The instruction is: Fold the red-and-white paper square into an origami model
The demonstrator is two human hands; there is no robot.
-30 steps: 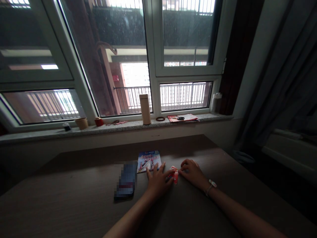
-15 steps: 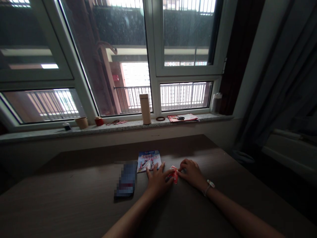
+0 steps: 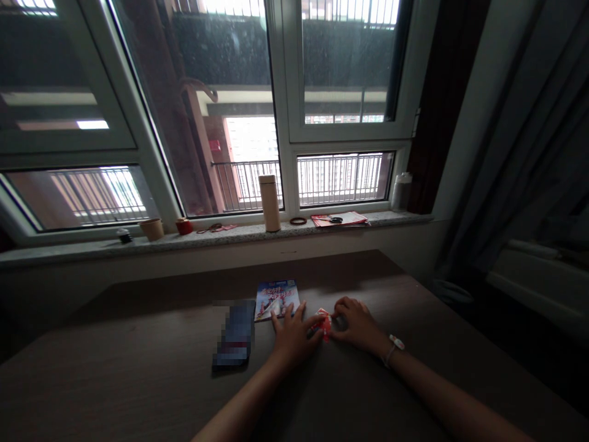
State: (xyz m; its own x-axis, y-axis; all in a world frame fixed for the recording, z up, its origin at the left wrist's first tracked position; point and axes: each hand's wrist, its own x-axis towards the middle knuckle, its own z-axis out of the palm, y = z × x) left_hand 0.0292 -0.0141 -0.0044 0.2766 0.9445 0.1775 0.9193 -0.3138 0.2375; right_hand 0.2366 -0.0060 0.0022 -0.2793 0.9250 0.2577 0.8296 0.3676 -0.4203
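Observation:
A small red-and-white folded paper [image 3: 324, 325] lies on the table between my hands. My left hand [image 3: 294, 334] holds its left side between thumb and index finger. The other fingers of that hand are spread, their tips at the lower right edge of a colourful printed booklet [image 3: 271, 296]. From the right, my right hand [image 3: 356, 322] has thumb and index finger curled at the paper's right edge, with a small gap behind the fingertips. A bracelet [image 3: 393, 347] circles my right wrist.
Left of my hands, a dark pixelated flat object [image 3: 234, 337] lies on the brown table [image 3: 138, 344]. Along the windowsill stand a beige flask [image 3: 269, 204], a tan cup [image 3: 153, 229], a red spool-like item [image 3: 184, 226], papers with scissors [image 3: 335, 220] and a clear bottle [image 3: 402, 191].
My right thumb and index finger have spread apart a little along the paper's right edge, and the wrist has shifted slightly right. My left hand stays nearly still.

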